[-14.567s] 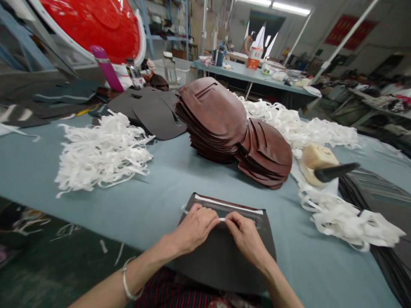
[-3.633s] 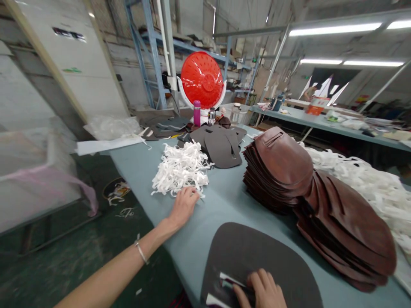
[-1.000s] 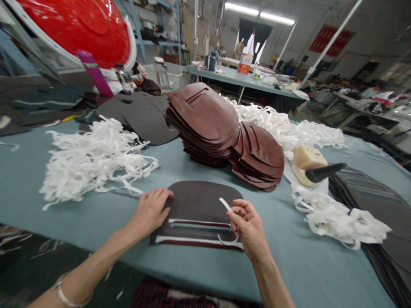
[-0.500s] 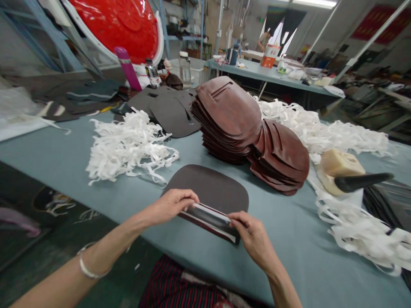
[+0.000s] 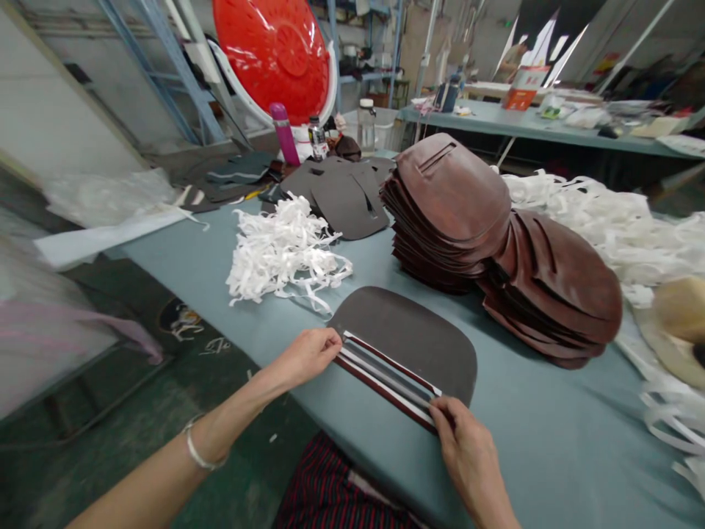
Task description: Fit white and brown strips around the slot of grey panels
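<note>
A dark grey-brown rounded panel (image 5: 407, 334) lies on the blue-green table near its front edge. Along its near side runs a long slot edged with dark red strips and white tape (image 5: 393, 380). My left hand (image 5: 313, 354) pinches the slot's left end, thumb and fingertips together. At the right end my right hand (image 5: 463, 441) grips the edge between thumb and fingers. Beyond the panel are stacked brown leather pieces (image 5: 452, 195), the top one with a slit. White strips (image 5: 280, 253) lie heaped to the left of the stack.
Grey panels (image 5: 346, 198) lie behind the white heap, near a magenta bottle (image 5: 285, 134) and a clear bottle (image 5: 366, 125). More white strips (image 5: 595, 213) and a cream-coloured object (image 5: 680, 312) are at the right. A person (image 5: 511, 62) stands in the background.
The view has swung left, so the scene sits further right. The near edge of the panel now shows a wider slot, with the red and white strips farther apart between my hands.
</note>
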Demonstrator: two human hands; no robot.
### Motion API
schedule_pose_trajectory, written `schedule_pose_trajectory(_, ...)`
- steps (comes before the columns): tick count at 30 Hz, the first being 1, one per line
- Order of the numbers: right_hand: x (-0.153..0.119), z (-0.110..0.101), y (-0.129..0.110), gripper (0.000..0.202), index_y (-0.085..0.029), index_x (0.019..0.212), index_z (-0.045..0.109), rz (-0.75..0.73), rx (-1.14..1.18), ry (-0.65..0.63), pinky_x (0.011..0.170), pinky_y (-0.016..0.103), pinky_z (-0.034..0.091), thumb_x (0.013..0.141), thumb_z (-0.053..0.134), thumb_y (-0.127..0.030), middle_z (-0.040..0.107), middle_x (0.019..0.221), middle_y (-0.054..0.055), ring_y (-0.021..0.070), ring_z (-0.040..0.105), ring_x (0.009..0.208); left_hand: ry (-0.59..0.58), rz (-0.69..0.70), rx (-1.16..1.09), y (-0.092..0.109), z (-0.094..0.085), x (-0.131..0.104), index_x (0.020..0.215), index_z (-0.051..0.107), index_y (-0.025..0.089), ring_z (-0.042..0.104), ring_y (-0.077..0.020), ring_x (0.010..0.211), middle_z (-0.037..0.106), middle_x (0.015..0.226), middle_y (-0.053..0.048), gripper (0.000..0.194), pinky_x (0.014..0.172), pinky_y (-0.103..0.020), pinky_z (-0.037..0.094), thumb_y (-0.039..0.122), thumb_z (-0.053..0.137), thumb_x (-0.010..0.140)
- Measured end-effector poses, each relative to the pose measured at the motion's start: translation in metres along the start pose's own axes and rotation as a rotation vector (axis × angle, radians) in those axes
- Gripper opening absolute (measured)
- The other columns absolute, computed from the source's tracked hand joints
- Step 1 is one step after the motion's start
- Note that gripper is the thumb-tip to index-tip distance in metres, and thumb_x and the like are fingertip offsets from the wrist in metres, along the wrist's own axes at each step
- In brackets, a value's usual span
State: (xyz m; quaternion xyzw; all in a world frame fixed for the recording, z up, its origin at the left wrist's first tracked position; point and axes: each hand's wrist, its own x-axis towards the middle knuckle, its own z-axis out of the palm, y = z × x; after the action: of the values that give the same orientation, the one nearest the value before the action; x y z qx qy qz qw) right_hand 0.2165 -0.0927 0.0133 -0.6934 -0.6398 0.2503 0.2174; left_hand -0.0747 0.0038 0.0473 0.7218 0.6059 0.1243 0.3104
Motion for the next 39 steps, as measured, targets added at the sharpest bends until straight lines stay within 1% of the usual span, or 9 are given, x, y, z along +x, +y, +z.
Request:
schedule_pose_trajectory(3,0.000,0.000,0.002,0.033,-0.025,0.072,0.055,0.132,-0.063,-0.031,0.055,0.026,0.039,0.085,0.041,-0.052,0.060,0.060,-0.001,0.0179,0.058,0.056,0.035,-0.039,0.041,-0.003,0.001,0.003,0.077,0.064,0.018,0.058,-0.0140,0.065,0.065,0.071,-0.001,0.020,0.061,-0.023,0.036,0.028,0.046,0.081)
schedule_pose_trajectory(5,0.000,0.001,0.003,0.035,-0.026,0.072,0.055,0.169,-0.069,-0.041,0.055,0.026,0.038,0.084,0.040,-0.055,0.060,0.059,-0.001,0.0184,0.059,0.057,0.041,-0.061,0.042,-0.005,0.002,0.006,0.077,0.064,0.018,0.058,-0.0141,0.064,0.065,0.070,-0.001,0.019,0.060,-0.023,0.036,0.028,0.048,0.080)
schedule_pose_trajectory(12,-0.001,0.001,0.007,0.034,-0.026,0.081,0.057,0.186,-0.030,-0.085,0.058,0.025,0.039,0.086,0.036,-0.053,0.063,0.066,-0.001,0.0178,0.060,0.062,0.037,-0.088,0.043,-0.007,0.005,0.011,0.078,0.065,0.018,0.059,-0.0136,0.064,0.066,0.070,-0.001,0.018,0.059,-0.023,0.036,0.026,0.049,0.078)
schedule_pose_trajectory(24,0.003,0.001,0.005,0.033,-0.024,0.077,0.057,0.202,-0.005,-0.064,0.057,0.025,0.036,0.085,0.039,-0.051,0.062,0.064,0.000,0.0172,0.058,0.060,0.106,-0.152,0.134,-0.007,0.017,0.013,0.078,0.060,0.019,0.057,-0.0150,0.066,0.063,0.071,0.000,0.009,0.060,-0.024,0.035,0.022,0.052,0.077)
schedule_pose_trajectory(26,0.002,0.000,0.003,0.030,-0.024,0.076,0.057,0.198,-0.026,-0.050,0.057,0.024,0.035,0.085,0.040,-0.047,0.060,0.062,-0.001,0.0161,0.056,0.058,0.159,-0.079,0.183,-0.004,0.021,0.008,0.085,0.058,0.019,0.057,-0.0164,0.075,0.062,0.080,-0.002,0.009,0.065,-0.026,0.038,0.022,0.051,0.080)
schedule_pose_trajectory(29,0.001,-0.002,-0.002,0.025,-0.023,0.075,0.057,0.193,-0.047,-0.024,0.056,0.023,0.033,0.085,0.042,-0.040,0.058,0.059,-0.002,0.0142,0.054,0.056,0.242,0.134,0.364,0.002,0.028,-0.001,0.088,0.057,0.019,0.055,-0.0198,0.085,0.062,0.087,-0.004,0.012,0.075,-0.031,0.039,0.018,0.045,0.086)
schedule_pose_trajectory(32,0.001,-0.003,-0.006,0.019,-0.023,0.072,0.057,0.212,-0.053,0.004,0.054,0.021,0.030,0.083,0.046,-0.033,0.056,0.057,-0.004,0.0121,0.052,0.054,0.280,0.253,0.547,0.004,0.032,-0.010,0.093,0.061,0.017,0.055,-0.0241,0.089,0.064,0.092,-0.008,0.021,0.077,-0.037,0.038,0.013,0.041,0.087)
schedule_pose_trajectory(36,0.002,-0.004,-0.009,0.015,-0.022,0.069,0.057,0.234,-0.066,0.037,0.052,0.020,0.028,0.080,0.047,-0.026,0.055,0.056,-0.005,0.0097,0.050,0.051,0.230,0.338,0.644,0.003,0.035,-0.022,0.114,0.060,0.020,0.054,-0.0260,0.101,0.063,0.110,-0.011,0.040,0.076,-0.037,0.041,0.006,0.039,0.084)
schedule_pose_trajectory(39,0.002,-0.004,-0.012,0.014,-0.021,0.069,0.058,0.239,-0.083,0.047,0.053,0.020,0.028,0.079,0.048,-0.023,0.056,0.056,-0.005,0.0093,0.050,0.051,0.180,0.371,0.724,0.001,0.038,-0.032,0.132,0.049,0.031,0.051,-0.0279,0.111,0.057,0.124,-0.011,0.061,0.078,-0.038,0.042,0.000,0.035,0.081)
